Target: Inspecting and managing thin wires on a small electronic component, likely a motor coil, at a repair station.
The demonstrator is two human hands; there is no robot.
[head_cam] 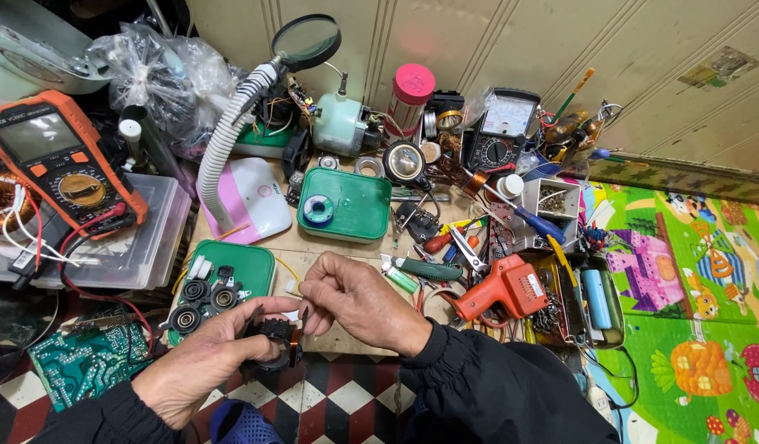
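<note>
Cluttered workbench: left hand grips one coil part (black), right hand pinching it

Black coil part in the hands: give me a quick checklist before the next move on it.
1. Left hand grips the black coil part: ok, fingers wrap it from below.
2. Right hand on the part: ok, fingertips pinch at its top edge.
3. Copper winding in view: ok, an orange-brown band shows on the part's right side.
4. Any fine wire between the fingertips: cannot tell, too small.
5. Spare parts close by: ok, similar black round pieces lie on the green tray just beyond the left hand.
6. Orange soldering gun clear of the hands: ok, it lies to the right, untouched.
</note>
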